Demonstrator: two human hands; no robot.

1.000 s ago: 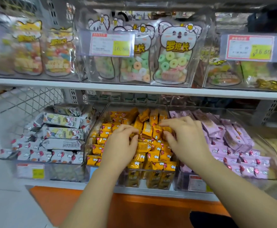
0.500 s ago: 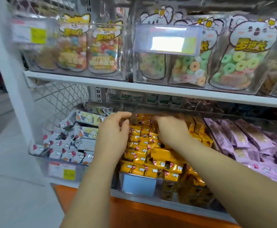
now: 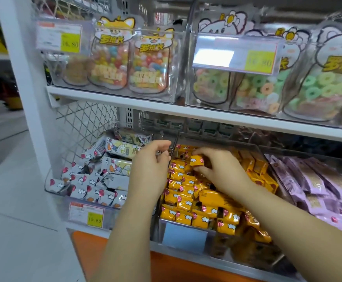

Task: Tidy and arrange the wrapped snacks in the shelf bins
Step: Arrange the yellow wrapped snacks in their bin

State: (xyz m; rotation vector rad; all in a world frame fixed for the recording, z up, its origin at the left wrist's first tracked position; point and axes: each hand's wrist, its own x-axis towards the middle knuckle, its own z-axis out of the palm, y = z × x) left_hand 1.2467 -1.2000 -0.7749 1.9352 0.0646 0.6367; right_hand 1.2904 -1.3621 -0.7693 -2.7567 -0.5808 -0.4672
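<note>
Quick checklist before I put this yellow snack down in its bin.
1. Right hand grips the yellow snack: ok, pinched in the fingers.
2. Snack is above the yellow bin, not a neighbouring one: ok.
3. Left hand is free to help: cannot tell, its fingers are curled and the palm is hidden.
4. Yellow rows are neat: not ok, the front packs lie jumbled.
5. No yellow strays among the white snacks: ok where visible; the left hand hides some.
</note>
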